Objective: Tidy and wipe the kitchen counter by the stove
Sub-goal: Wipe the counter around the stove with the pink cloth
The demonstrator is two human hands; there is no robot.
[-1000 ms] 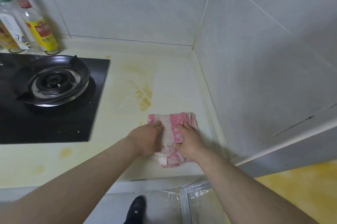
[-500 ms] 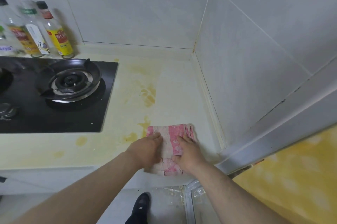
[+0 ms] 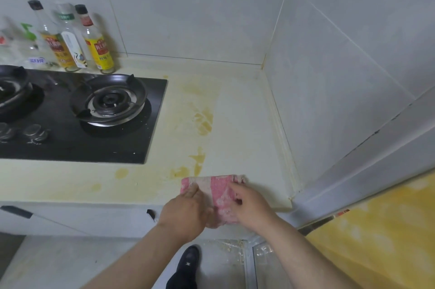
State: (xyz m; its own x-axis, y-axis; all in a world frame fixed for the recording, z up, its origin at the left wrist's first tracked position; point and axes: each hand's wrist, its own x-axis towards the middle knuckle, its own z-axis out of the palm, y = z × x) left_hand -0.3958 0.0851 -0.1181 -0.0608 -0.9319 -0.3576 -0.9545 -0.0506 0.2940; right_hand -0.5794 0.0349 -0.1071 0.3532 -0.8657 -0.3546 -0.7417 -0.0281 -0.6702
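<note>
Both forearms reach forward; left grip (image 3: 186,213) and right grip (image 3: 251,205) close together, fingers curled

Gas hob (image 3: 70,143): black glass top. Burner ring (image 3: 109,100) is black over silver, knobs (image 3: 35,130) dull grey.
Counter (image 3: 244,128) right of hob: pale cream, with yellow-brown stains (image 3: 204,121) in smears and blotches.
Cloth (image 3: 220,191) front-right of hob: broad pink and off-white bands, mottled.
Behind hob: yellow-label bottle (image 3: 98,48) with dark cap and red neck band; white-label bottle (image 3: 70,46) with green neck band; wall tiles (image 3: 188,6) pale grey-white.
Shoe (image 3: 188,263) below hob level: black.
</note>
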